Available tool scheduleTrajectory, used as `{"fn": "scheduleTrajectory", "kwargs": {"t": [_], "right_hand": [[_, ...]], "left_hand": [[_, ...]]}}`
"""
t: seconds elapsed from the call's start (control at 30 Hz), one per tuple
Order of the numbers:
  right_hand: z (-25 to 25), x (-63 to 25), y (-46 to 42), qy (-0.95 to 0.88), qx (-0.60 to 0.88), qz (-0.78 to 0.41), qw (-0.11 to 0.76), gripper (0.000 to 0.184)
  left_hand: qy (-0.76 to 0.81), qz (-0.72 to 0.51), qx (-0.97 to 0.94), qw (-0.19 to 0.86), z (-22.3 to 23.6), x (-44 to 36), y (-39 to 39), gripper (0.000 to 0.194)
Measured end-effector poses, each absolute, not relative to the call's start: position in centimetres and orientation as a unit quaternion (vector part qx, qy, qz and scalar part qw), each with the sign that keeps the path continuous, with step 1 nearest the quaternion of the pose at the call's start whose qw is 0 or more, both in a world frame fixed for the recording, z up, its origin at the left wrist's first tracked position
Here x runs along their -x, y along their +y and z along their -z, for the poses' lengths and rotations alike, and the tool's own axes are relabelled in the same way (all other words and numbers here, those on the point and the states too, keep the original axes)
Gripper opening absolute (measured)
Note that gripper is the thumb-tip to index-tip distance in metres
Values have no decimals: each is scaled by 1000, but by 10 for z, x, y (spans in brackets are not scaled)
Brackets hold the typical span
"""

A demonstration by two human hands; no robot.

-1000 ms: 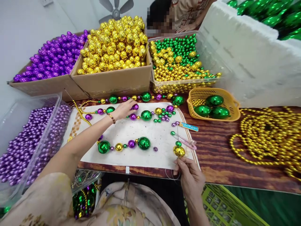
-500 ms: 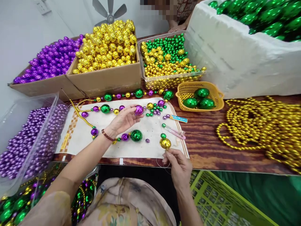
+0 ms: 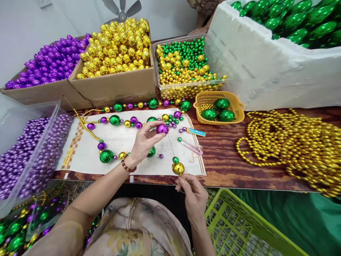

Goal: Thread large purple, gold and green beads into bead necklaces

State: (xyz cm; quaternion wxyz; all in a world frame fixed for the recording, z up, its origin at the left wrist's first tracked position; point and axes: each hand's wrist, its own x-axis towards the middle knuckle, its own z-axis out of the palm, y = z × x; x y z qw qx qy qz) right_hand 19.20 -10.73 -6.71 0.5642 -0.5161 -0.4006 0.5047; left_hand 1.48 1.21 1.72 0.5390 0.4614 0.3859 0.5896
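Note:
My left hand [image 3: 145,142], with a brown bead bracelet, pinches a shiny purple bead [image 3: 162,129] between thumb and fingertips above the white cloth [image 3: 87,167]. My right hand [image 3: 193,193] is closed just under a large gold bead [image 3: 178,168], gripping the needle that carries it. A small green bead [image 3: 175,160] sits above the gold one, and the thin needle [image 3: 171,146] sticks up past it toward the purple bead. Thread loops beside my right fingers. A strung garland of green, purple and gold beads curves across the cloth, partly behind my left hand.
Cardboard boxes of purple and gold beads [image 3: 119,46], a clear bin [image 3: 186,85] and a yellow basket [image 3: 195,106] line the back. A foam box [image 3: 255,71] stands right, near gold bead strands [image 3: 282,142]. A safety pin [image 3: 190,145] lies on the cloth. Someone's hand shows behind.
My left hand has brought the purple bead from the loose beads nearer to the needle. The small green bead and gold bead stay on the needle. The view has shifted slightly.

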Motion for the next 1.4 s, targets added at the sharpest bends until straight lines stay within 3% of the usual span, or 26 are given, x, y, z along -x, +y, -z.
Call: {"fn": "scheduleTrajectory", "kwargs": {"t": [0.3,1.4], "right_hand": [[72,-185,-111,-410,520,-513,546,21],[67,-174,-103,-393,504,-527,560,17]], "left_hand": [[365,-602,-332,628,-33,-16,14,21],[354,-598,-271,666,-38,-19,13,27]]}}
